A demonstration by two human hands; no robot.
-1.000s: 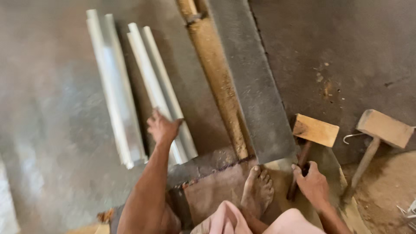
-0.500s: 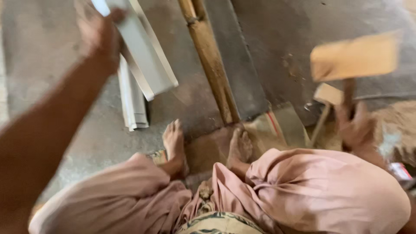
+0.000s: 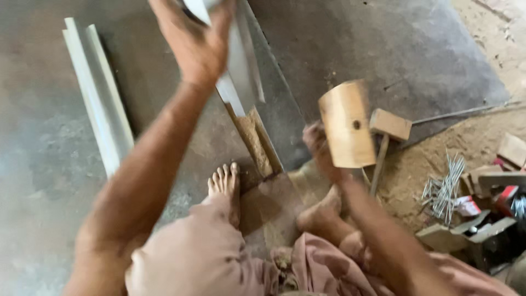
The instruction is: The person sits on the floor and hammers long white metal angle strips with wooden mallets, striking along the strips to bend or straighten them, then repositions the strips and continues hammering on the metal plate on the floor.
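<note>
a person sits barefoot on a grey concrete floor (image 3: 49,219). the left hand (image 3: 194,41) is raised near the top edge, fingers clamped around a bent strip of pale sheet metal (image 3: 238,66) that slants down toward a long wooden beam (image 3: 255,140). the right hand (image 3: 320,145) grips the handle of a wooden mallet (image 3: 346,123), its block head lifted upright. a second mallet (image 3: 386,134) lies just beside it. another pale metal strip (image 3: 98,93) lies at the floor's left side. red and white packages (image 3: 501,197) and a nail bundle (image 3: 444,189) sit at the right edge.
</note>
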